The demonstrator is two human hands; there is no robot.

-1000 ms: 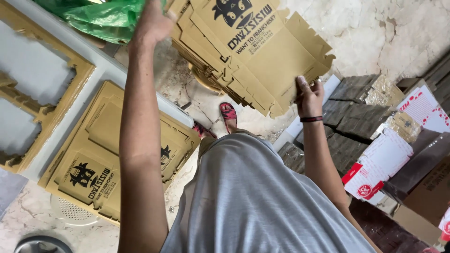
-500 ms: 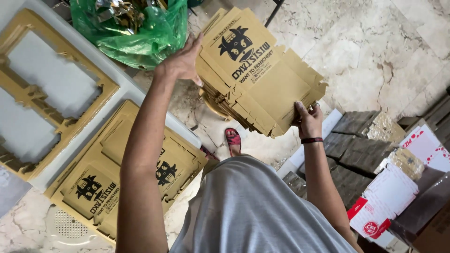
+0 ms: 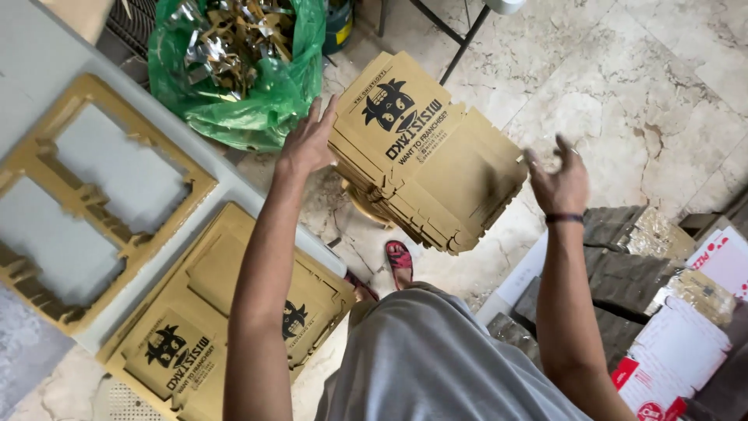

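**Obs. 1:** Fingers of the left hand (image 3: 308, 144), state?

**Obs. 2:** Spread wide, holding nothing. Palm faces the left edge of the stack of flat cardboard box blanks (image 3: 425, 152), at or just beside it; I cannot tell whether it touches.

**Obs. 1:** Right hand (image 3: 559, 181)?

**Obs. 2:** Loosely curled and apart, empty, blurred. It sits just right of the stack, a narrow gap showing. Dark band on the wrist.

**Obs. 1:** Stack position?

**Obs. 2:** Centre of the frame, slightly above middle, between both hands, tilted diagonally, printed face up. What it rests on is mostly hidden.

**Obs. 1:** Surroundings?

**Obs. 2:** Green plastic bag (image 3: 249, 93) of scraps, upper left. Cut-out cardboard frame (image 3: 47, 164) on a pale table (image 3: 31, 54), left. More printed blanks (image 3: 226, 312) lower left. Red sandal (image 3: 399, 257) below the stack on the marble floor (image 3: 639, 70).
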